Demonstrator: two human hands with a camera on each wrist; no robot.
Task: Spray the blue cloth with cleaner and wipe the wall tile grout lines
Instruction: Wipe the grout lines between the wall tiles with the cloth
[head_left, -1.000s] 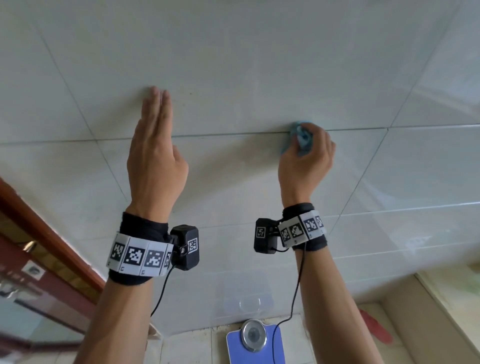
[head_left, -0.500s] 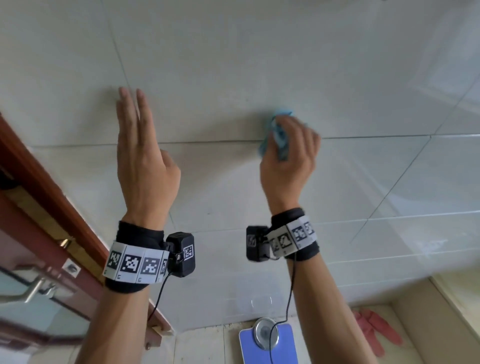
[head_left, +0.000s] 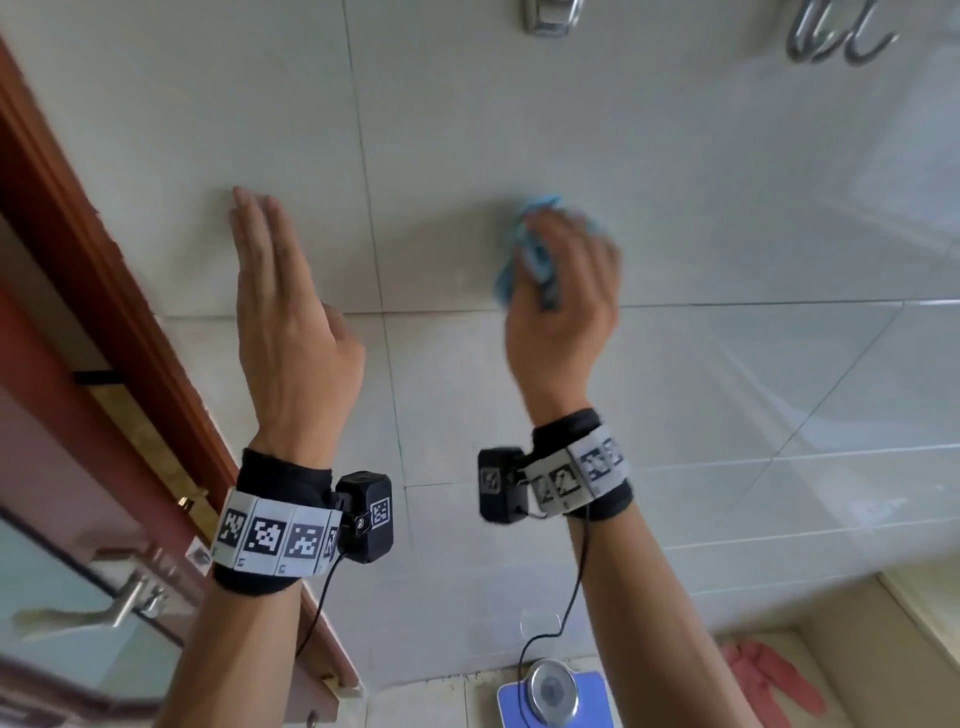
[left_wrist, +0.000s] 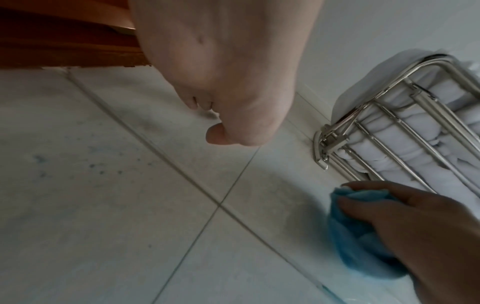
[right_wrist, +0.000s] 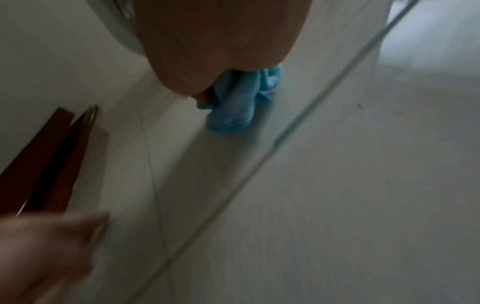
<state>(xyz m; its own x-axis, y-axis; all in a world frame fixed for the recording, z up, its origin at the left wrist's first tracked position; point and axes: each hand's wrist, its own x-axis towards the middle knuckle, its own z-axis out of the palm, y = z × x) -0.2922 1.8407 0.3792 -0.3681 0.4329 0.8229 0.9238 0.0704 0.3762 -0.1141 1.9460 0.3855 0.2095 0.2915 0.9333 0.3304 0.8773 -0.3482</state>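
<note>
My right hand (head_left: 563, 270) grips a bunched blue cloth (head_left: 524, 254) and presses it against the pale tiled wall (head_left: 467, 130), just above a horizontal grout line (head_left: 727, 303). The same cloth (left_wrist: 358, 236) shows under my right hand's fingers (left_wrist: 384, 207) in the left wrist view, and the cloth (right_wrist: 239, 102) hangs below my palm in the right wrist view. My left hand (head_left: 275, 291) lies flat against the wall with straight fingers, left of a vertical grout line (head_left: 371, 218). No spray bottle is in view.
A brown wooden door frame (head_left: 88, 270) and a door with a metal handle (head_left: 130, 597) stand at the left. A chrome rack (left_wrist: 405, 123) holding white towels is fixed above the cloth. On the floor lie a blue scale (head_left: 550, 696) and pink gloves (head_left: 769, 680).
My right hand has carried the cloth from the horizontal grout line up onto the tile above it. The view has tilted up and the door has come further into view. My left hand stays flat on the wall.
</note>
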